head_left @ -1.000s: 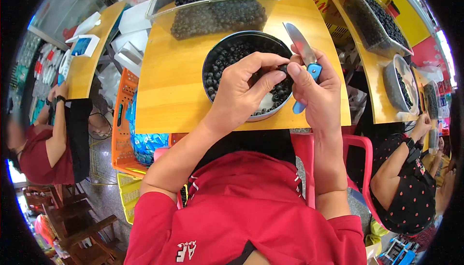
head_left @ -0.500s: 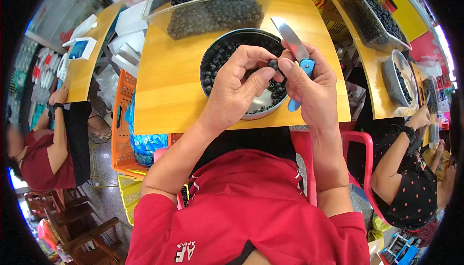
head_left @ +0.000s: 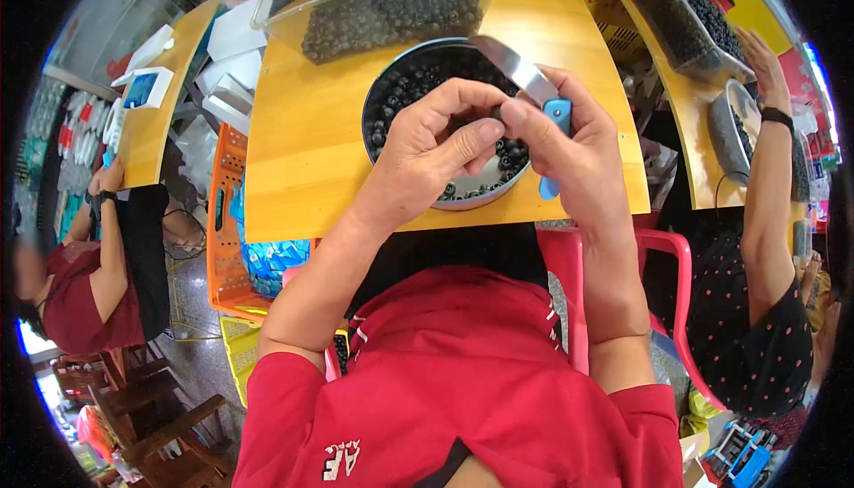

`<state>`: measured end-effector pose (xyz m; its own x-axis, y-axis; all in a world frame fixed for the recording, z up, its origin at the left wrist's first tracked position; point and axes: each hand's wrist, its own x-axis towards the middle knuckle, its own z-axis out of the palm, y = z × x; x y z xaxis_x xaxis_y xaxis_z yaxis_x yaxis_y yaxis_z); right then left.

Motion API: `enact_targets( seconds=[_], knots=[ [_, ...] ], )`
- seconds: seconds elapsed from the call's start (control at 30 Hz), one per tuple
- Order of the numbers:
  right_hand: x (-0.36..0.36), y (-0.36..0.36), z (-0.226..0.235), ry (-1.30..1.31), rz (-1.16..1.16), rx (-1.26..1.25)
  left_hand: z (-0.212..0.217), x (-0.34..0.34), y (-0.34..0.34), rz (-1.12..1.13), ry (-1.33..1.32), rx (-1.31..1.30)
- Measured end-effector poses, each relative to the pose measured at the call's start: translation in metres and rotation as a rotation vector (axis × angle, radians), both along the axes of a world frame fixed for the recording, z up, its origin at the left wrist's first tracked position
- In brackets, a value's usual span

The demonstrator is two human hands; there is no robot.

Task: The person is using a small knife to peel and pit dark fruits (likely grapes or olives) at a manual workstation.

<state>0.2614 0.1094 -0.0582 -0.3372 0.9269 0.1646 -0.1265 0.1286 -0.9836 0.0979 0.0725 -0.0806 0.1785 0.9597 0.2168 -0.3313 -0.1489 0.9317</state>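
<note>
My left hand (head_left: 438, 143) is curled above a round dark bowl (head_left: 384, 93) full of small black round fruits, pinching one of them at its fingertips. My right hand (head_left: 571, 152) grips a small knife (head_left: 523, 75) with a blue handle and a silver blade, the blade pointing up and left toward the pinched fruit. Both hands meet over the bowl's right side. The bowl stands on a yellow wooden table (head_left: 311, 150).
A clear plastic tub (head_left: 391, 3) of the same black fruits stands behind the bowl. An orange crate (head_left: 224, 239) sits below the table's left side. Another person's arm (head_left: 767, 177) works at a table on the right; a person in red (head_left: 80, 283) sits at left.
Both hands have stayed over the bowl, working the fruit between them. The knife blade has tipped further left toward my left fingers.
</note>
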Motion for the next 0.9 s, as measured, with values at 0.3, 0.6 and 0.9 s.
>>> enact_targets(
  seconds=[0.3, 0.6, 0.9],
  knots=[
    [0.019, 0.013, -0.005, 0.074, -0.073, -0.088, 0.013, -0.044, 0.023, -0.297, 0.029, -0.328],
    [0.025, 0.012, -0.007, 0.035, -0.073, -0.132, 0.024, -0.035, 0.043, -0.588, 1.37, -0.015],
    [0.029, 0.013, -0.009, 0.015, -0.077, -0.149, -0.001, -0.031, 0.055, -0.417, 1.474, 0.154]
  ],
)
